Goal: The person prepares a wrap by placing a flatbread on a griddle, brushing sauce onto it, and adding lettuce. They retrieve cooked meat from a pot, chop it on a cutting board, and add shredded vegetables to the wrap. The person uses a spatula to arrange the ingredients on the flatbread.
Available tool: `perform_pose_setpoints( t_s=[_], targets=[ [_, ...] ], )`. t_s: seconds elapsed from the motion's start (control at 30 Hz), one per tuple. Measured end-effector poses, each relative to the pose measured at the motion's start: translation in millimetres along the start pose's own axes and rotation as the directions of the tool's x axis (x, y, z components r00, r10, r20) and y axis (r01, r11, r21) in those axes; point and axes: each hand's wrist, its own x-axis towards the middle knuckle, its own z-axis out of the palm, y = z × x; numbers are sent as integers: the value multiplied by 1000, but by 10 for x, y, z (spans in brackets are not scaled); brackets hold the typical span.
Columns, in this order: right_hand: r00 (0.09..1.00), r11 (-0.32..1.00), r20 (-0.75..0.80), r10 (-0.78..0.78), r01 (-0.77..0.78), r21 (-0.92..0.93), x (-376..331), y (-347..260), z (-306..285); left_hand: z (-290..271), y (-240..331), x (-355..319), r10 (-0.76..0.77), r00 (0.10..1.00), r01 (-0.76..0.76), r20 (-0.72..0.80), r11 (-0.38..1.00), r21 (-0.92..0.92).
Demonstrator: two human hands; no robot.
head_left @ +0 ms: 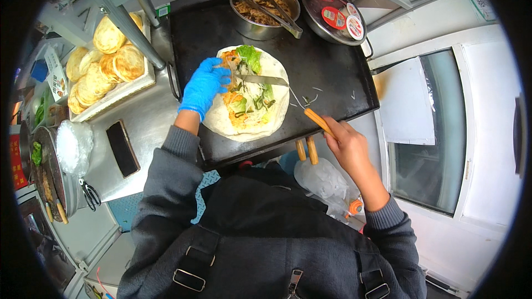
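On the black griddle [324,86] lies a round pale flatbread [275,66], topped with green lettuce [250,57], pale shreds and orange-brown filling [239,117]. My left hand [206,86], in a blue glove, reaches over the flatbread's left side. Its fingers are apart and touch the filling near a brownish piece. My right hand [350,145] is bare and closed around the wooden handle of a spatula [317,120]. The spatula's flat metal blade lies across the filling, its far end close to my gloved fingers.
Behind stand a pot [238,15] of chopped brown food with tongs [277,16] and a lidded pan [317,19]. Two wooden handles [311,149] jut below the griddle's front edge. At left are a tray [145,75] of flatbreads, a phone [123,149] and scissors [90,195].
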Motion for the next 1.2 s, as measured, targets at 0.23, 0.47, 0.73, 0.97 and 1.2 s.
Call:
perform_pose_setpoints(
  t_s=[0.23, 0.47, 0.73, 0.97, 1.2],
  targets=[
    [997, 996, -61, 39, -33, 87, 439, 53, 325, 197, -273, -344, 145, 966, -223, 216, 888, 403],
    [987, 978, -129, 94, -68, 197, 273, 117, 310, 138, -100, -505, 468, 878, -338, 97, 463, 820],
    [814, 438, 478, 331, -581, 686, 70, 211, 137, 663, 156, -684, 795, 542, -617, 272, 157, 772],
    [751, 261, 590, 298, -658, 706, -89, 440, -25, 1091, -95, -711, 535, 706, -432, 463, -192, 881],
    [696, 467, 433, 573, -711, 526, -227, 1620, -860, 1034, -106, -708, 640, 740, -370, 208, 128, 920]
  ],
)
